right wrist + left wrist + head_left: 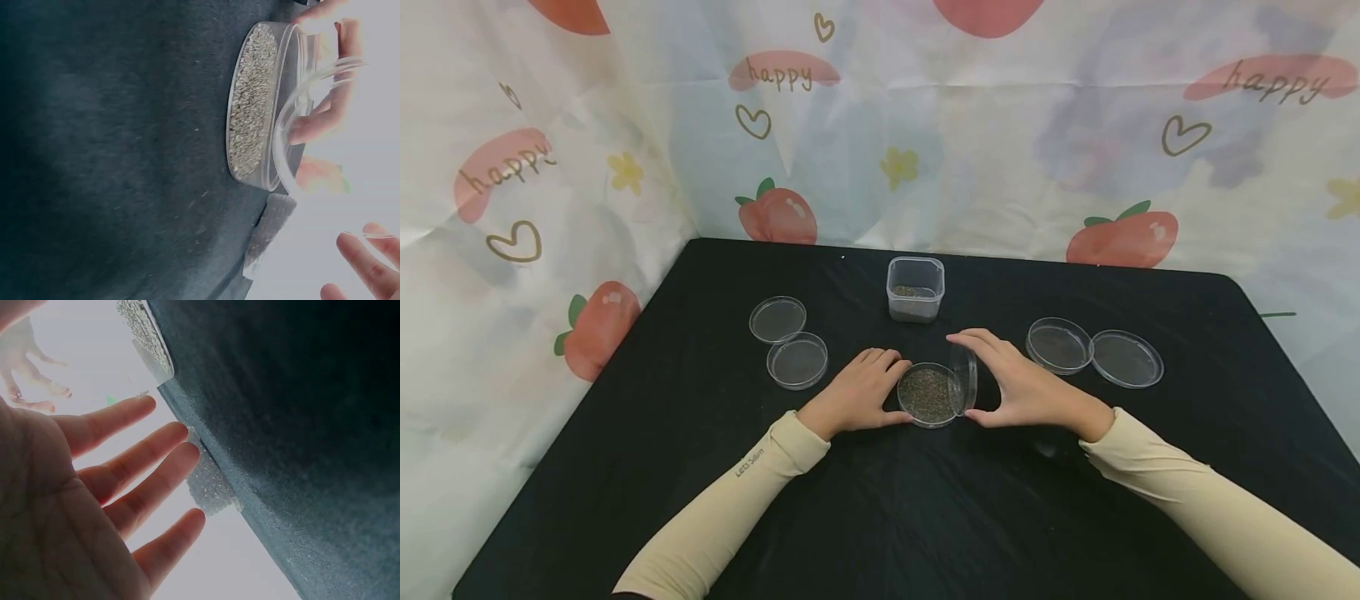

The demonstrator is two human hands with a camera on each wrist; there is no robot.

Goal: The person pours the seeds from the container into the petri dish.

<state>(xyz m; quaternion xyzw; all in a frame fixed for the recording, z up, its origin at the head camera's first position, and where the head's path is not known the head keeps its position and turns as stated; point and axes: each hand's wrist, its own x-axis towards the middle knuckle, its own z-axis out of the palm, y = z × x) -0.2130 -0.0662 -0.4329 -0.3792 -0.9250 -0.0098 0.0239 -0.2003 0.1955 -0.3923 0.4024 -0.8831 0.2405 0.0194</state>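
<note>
Wht pastel-print fabric backdrop (985, 167), red fruit + "happy" lettering, behind & at L. Blk cloth-covered tabletop (880, 517) below. L cream long sleeve (722, 508), w/ small dk lettering, & R cream long sleeve (1210, 500) reach in from near side. L hand (867, 390): thumb & fingers wide, holding L side of dish. R hand (1026, 387): thumb & fingers in wide C, holding lid btwn tips. Squarish translucent plastic tub (915, 315), upright behind dish, some grains at bottom. Round clear shallow dish (931, 425), flat on table btwn hands. Two clear round pcs at L (797, 361), rims meeting; two clear round pcs at R (1060, 345), side by side. Round clear lid (967, 383) stands steeply tilted at dish's R rim; can't tell if touching. Tiny grey-brn grains (927, 392) cover dish floor.
</note>
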